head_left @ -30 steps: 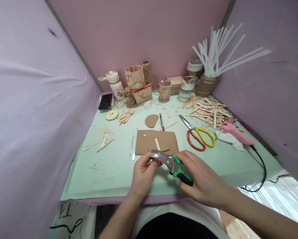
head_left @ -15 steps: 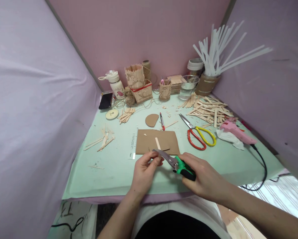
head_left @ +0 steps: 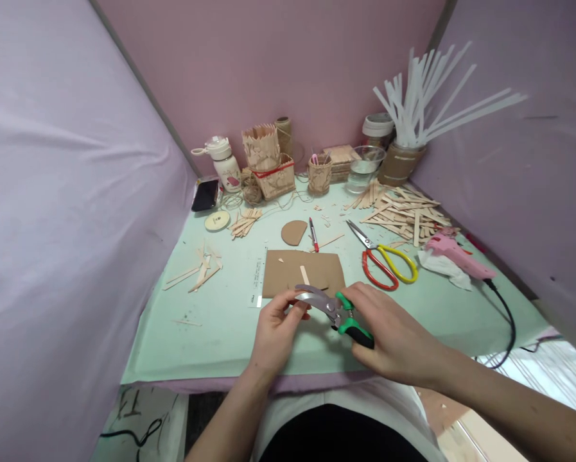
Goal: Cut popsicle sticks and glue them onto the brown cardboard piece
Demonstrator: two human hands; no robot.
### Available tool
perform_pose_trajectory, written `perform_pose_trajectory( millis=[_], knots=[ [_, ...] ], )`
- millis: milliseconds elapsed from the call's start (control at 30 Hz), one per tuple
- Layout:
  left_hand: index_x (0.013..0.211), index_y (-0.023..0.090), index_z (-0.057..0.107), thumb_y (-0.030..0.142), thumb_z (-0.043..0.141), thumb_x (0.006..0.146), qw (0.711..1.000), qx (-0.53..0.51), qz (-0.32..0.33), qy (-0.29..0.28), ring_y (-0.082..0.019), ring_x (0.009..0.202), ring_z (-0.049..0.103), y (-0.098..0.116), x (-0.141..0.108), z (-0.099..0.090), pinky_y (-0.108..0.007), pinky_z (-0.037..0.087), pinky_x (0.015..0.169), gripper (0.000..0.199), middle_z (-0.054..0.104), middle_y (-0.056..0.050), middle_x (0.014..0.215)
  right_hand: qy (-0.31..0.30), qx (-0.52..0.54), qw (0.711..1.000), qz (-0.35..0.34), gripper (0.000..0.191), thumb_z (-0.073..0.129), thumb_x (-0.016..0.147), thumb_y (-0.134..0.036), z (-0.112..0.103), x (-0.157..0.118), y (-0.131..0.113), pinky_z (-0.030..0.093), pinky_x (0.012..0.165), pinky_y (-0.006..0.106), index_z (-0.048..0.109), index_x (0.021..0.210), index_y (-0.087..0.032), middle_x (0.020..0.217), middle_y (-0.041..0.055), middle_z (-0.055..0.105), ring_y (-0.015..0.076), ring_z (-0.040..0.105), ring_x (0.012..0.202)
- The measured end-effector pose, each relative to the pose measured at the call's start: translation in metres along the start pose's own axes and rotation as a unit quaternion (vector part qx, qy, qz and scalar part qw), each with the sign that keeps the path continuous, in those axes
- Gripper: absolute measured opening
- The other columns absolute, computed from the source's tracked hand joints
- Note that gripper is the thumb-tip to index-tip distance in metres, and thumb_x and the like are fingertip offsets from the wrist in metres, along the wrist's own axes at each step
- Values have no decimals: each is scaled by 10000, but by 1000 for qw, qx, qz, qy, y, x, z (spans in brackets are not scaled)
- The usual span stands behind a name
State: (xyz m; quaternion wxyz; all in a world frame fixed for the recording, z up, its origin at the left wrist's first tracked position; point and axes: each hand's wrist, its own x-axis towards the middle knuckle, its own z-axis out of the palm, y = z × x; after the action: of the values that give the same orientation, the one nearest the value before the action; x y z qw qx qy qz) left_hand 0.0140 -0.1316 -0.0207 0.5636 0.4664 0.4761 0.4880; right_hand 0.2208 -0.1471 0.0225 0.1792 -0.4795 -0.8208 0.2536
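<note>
My right hand [head_left: 388,330] is wrapped round the green and black handles of pruning shears [head_left: 333,308]. Their blades are spread and point left, reaching my left fingertips. My left hand [head_left: 280,324] is closed in a pinch at the blade tips; whatever it pinches is too small and hidden to make out. Just beyond both hands lies a brown cardboard sheet [head_left: 288,273], with a short wooden stick piece [head_left: 305,274] on it. A clear ruler [head_left: 256,282] runs along the sheet's left edge.
Red-and-yellow-handled scissors [head_left: 384,256], a pink glue gun [head_left: 461,255] and a heap of wooden sticks [head_left: 408,215] lie right. Behind stand a water bowl [head_left: 362,170], stick baskets [head_left: 274,179] and a bottle [head_left: 226,167]. Stick scraps [head_left: 205,266] lie left; a red pen [head_left: 313,235] lies mid-table.
The shears' blades and handles have spread apart from nearly closed. Both hands stay in almost the same place.
</note>
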Motion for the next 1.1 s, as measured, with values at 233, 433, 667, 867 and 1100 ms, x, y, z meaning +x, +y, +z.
perform_pose_trajectory(
  millis=[233,433,667,867,1100],
  knots=[
    [948,220,752,259,627,875,999,20,17,-22,-131,759,605,-3,-1,-3,-251,525,721,150,706,-30,945,-2,-16,1000,-4,410,597,707,-142,1,0,0,452,791,418,491,1099,-197,1030,106,562,281,517,934],
    [921,222,744,207,598,875,998,39,25,-31,-127,756,594,0,0,-4,-242,507,714,154,693,-21,919,-12,-16,1000,0,351,590,702,-131,0,-2,-1,452,763,406,493,1032,-202,979,91,559,268,516,896],
    [888,206,735,200,587,865,998,49,28,-40,-134,754,585,5,-3,-3,-250,504,706,150,668,-30,904,-16,20,1000,3,318,588,712,-100,2,-3,-2,452,741,368,477,984,-222,954,67,559,246,527,886],
    [857,206,729,214,599,865,996,68,31,-49,-129,729,555,3,-3,-2,-237,470,682,130,632,-17,821,-26,14,999,15,302,571,703,-82,0,-6,-1,451,718,350,482,957,-220,931,61,556,238,533,866],
    [913,194,735,290,646,865,998,58,13,-35,-107,651,517,-7,-1,-3,-237,431,634,139,630,-20,834,8,48,998,28,305,508,721,-84,0,-9,7,442,661,314,500,996,-216,892,43,581,199,548,764]
  ],
)
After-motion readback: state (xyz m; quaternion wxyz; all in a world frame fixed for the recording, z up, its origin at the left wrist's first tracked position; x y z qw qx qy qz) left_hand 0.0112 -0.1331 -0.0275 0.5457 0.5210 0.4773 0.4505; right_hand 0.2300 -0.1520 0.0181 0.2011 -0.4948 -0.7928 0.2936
